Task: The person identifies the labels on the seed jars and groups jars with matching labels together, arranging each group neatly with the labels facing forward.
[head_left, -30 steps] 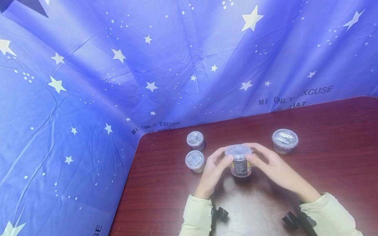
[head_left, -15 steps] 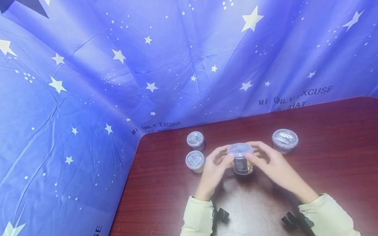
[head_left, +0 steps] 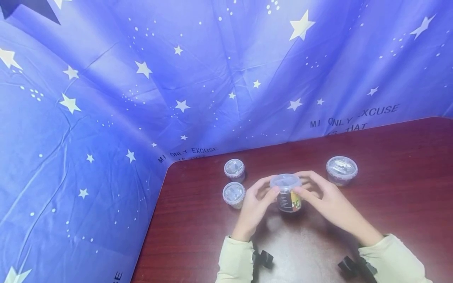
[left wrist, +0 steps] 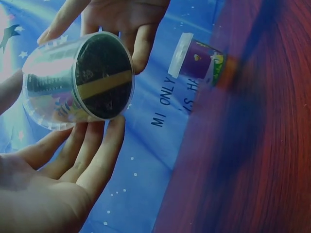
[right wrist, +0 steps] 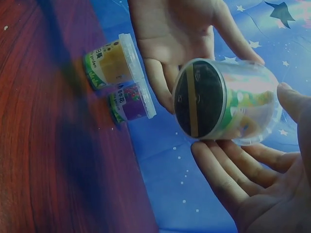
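A clear plastic tub (head_left: 287, 199) is held up off the table between both hands. Its wall carries a black text panel and a colourful picture. From below, the left wrist view shows its dark base (left wrist: 104, 75) with a yellow strip across it. On one side the left hand (head_left: 255, 202) grips the tub, thumb near the rim and fingers round the far wall. Opposite, the right hand (head_left: 330, 201) grips it in the same manner. Both thumbs lie just under the rim, facing the head camera.
Two small lidded tubs (head_left: 234, 168) (head_left: 233, 193) stand left of the hands, one behind the other. A wider lidded tub (head_left: 341, 169) stands at the right. A blue star-patterned cloth (head_left: 212, 78) borders the dark red wooden table (head_left: 191, 236).
The tub has turned in the hands: its black panel has moved leftward and the yellow picture shows more on the right. It shifted slightly rightward, then back. The other tubs stayed put.
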Demonstrator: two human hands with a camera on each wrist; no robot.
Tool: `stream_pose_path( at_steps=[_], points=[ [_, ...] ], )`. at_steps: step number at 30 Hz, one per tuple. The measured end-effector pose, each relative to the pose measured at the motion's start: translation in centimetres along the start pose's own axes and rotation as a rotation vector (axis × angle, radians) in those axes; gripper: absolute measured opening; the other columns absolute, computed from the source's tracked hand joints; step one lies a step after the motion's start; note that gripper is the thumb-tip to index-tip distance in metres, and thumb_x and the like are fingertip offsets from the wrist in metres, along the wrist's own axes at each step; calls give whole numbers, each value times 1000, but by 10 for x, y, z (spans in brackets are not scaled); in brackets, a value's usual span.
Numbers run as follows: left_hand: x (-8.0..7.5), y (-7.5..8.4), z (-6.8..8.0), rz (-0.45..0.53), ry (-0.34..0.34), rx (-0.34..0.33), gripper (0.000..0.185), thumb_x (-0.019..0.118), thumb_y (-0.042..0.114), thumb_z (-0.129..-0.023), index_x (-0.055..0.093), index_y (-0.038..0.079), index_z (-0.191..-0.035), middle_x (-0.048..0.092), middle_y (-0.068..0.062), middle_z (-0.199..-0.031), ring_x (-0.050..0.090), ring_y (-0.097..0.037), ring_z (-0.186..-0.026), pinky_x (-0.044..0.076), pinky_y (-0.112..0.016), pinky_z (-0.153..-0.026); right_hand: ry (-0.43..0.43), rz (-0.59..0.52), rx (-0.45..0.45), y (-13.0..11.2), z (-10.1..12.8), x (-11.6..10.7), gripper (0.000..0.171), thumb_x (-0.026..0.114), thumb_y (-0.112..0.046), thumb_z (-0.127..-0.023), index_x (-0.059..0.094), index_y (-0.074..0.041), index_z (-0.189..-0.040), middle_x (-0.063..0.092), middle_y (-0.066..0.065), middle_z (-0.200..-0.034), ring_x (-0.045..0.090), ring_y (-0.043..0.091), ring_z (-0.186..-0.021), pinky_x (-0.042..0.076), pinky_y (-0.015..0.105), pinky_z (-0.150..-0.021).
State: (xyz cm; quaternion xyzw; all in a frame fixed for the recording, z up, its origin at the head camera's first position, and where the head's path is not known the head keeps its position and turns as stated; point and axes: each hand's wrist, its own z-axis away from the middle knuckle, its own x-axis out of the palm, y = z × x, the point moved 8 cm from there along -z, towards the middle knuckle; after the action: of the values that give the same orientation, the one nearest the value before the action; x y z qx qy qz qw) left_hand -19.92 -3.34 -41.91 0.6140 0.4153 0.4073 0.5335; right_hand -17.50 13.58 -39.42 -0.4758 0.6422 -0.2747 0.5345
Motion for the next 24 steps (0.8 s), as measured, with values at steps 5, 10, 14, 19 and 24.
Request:
stream_pose_path(
  at_steps=[5,10,14,19,24],
  points=[
    [0,-4,0,27,-41,-14,37,61,15,-97,60,6,-133,64,-15,-127,64,-14,-110,57,-31,-91,-21,-23,-32,0,0,0,34,61,-16,-99,56,-10,-132,69,4,-112,64,1,-99,55,20,-86],
    [3,-3,-1,48,-83,-12,39,57,15,-100,57,2,-136,62,-20,-130,64,-12,-108,56,-30,-91,-47,-28,-49,0,0,2,36,59,-15,-100,55,-13,-135,67,4,-120,64,2,-104,53,20,-89],
    [4,-4,-2,53,-91,-22,39,57,15,-100,56,2,-137,61,-22,-129,64,-10,-106,57,-30,-91,-52,-32,-41,2,-1,3,36,58,-16,-100,55,-14,-136,67,5,-123,64,2,-106,52,19,-91],
    [4,-4,-1,45,-76,-32,38,57,15,-100,57,2,-136,62,-21,-129,65,-13,-107,56,-34,-94,-37,-39,-26,2,0,3,36,59,-16,-100,55,-10,-135,68,7,-121,64,1,-105,52,18,-90],
    [5,0,0,-10,-12,-28,35,58,17,-100,60,5,-133,65,-19,-125,67,-22,-108,57,-36,-93,20,-1,11,0,0,-2,36,62,-20,-99,57,-11,-134,70,8,-115,64,-1,-99,54,19,-85]
  ],
)
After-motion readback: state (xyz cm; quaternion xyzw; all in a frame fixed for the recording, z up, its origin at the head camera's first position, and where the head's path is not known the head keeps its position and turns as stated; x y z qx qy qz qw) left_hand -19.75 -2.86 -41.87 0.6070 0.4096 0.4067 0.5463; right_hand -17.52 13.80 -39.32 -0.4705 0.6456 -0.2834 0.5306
